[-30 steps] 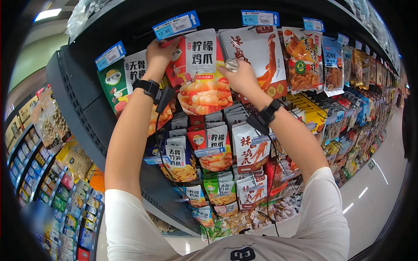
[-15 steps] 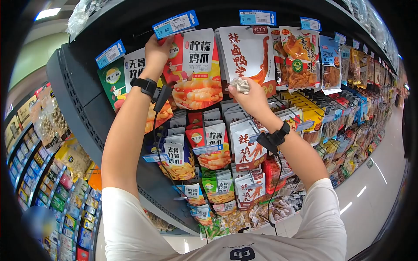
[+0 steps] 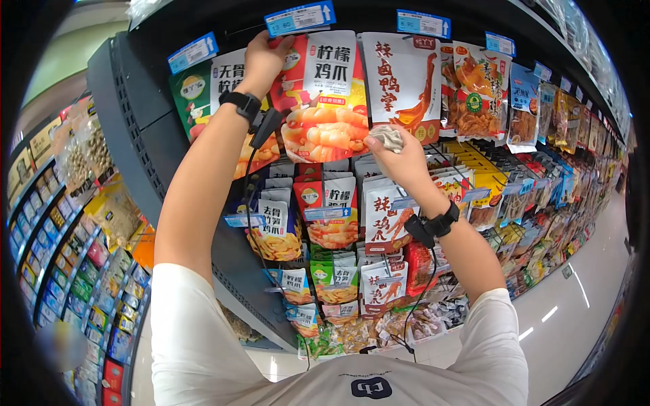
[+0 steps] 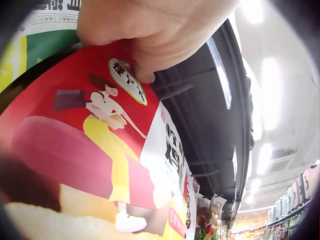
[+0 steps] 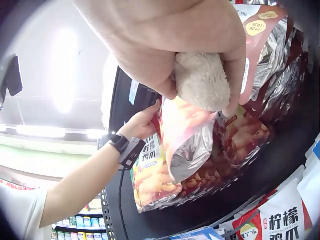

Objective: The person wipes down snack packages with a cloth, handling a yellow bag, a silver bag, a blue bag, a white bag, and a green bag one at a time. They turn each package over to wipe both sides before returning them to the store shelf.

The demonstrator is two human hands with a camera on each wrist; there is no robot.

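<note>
Red-and-white snack pouch (image 3: 325, 88) hanging upright from top peg row, long axis vertical. Left hand (image 3: 263, 59) pinching upper left corner of pouch, directly at the hang point. Right hand (image 3: 399, 159) clenched round grey cloth wad (image 3: 388, 137), just right of pouch's lower edge, below and well apart from left hand. Nearer to the pouch face: right hand.

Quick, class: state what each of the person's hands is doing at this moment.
Left hand: grips the top corner of the red snack packet hanging on the shelf.
Right hand: closed around a crumpled cloth.
</note>
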